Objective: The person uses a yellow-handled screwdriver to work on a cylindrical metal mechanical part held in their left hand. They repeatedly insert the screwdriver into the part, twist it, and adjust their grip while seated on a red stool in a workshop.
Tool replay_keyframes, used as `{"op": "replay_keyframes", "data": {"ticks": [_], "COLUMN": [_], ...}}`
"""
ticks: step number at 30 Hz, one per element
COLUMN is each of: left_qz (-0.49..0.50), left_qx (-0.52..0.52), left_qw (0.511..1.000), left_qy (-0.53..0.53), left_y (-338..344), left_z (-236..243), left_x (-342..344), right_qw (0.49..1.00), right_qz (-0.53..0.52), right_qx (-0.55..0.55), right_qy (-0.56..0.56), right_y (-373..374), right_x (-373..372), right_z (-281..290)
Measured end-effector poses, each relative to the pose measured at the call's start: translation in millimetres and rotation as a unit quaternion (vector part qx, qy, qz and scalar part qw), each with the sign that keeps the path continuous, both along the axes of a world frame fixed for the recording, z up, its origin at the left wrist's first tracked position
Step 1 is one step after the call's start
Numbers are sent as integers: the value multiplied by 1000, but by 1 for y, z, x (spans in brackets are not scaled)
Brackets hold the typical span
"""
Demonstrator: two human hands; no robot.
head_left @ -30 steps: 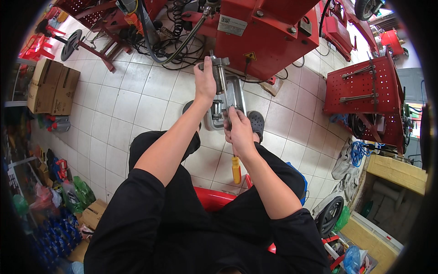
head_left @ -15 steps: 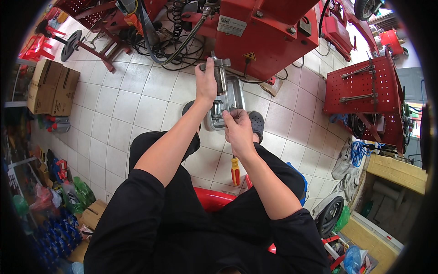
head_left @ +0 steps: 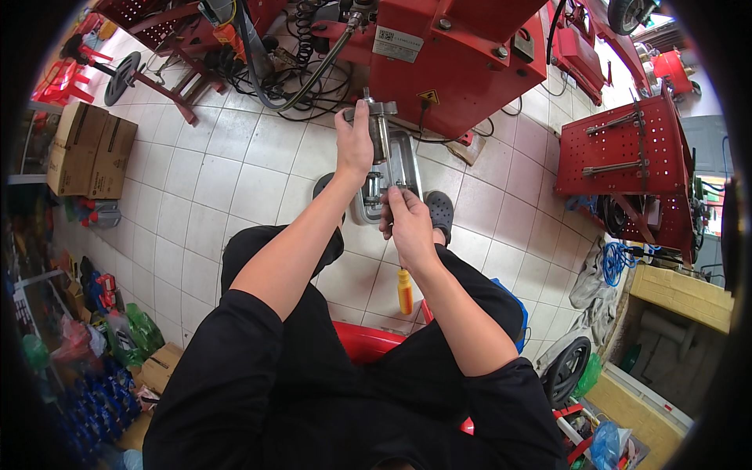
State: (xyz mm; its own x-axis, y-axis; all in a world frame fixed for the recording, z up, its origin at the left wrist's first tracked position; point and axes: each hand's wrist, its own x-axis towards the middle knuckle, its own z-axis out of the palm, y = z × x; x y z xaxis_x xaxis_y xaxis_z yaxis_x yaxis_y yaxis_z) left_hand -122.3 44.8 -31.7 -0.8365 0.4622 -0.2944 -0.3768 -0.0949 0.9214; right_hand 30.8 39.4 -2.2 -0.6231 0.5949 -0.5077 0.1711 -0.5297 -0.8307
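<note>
A cylindrical metal part (head_left: 378, 141) held over a silver tray (head_left: 408, 153), upper centre of the frame.
The left hand (head_left: 356, 149) has its grip wrapped around the part; near frame centre, the right hand's (head_left: 411, 223) narrow grip holds a yellow-handled screwdriver (head_left: 405, 292), handle toward the lower edge. The tray rests on tiled floor (head_left: 258, 172).

Pale tiled floor (head_left: 254, 186) (faintly glossy)
</note>
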Motion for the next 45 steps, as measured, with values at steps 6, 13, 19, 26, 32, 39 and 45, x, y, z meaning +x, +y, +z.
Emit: {"op": "replay_keyframes", "data": {"ticks": [6, 13, 19, 26, 32, 39, 45], "left_qz": [1, -5, 2, -4, -10, -3, 11], "left_qx": [-7, 1, 6, 21, 55, 63, 63], "left_qw": [1000, 1000, 1000, 999, 998, 998, 998], "left_qy": [5, 6, 22, 41, 15, 8, 6], "left_y": [0, 0, 1, 2, 2, 3, 3], "left_z": [-1, -1, -4, -2, 0, -6, -3], "left_x": [2, 2, 3, 4, 7, 4, 6], "right_qw": [1000, 998, 998, 998, 999, 973, 975], "right_qz": [7, -19, -4, 10, 36, 50, -10], "right_qx": [7, -63, 62, -18, 7, -216, 219], "right_qy": [-22, 16, 9, 57, 12, 70, -17], "right_y": [2, 4, -1, 4, 5, 16, 11], "right_x": [-2, 0, -1, 1, -2, 0, -2], "right_z": [12, 12, 4, 0, 11, 32, -7]}}
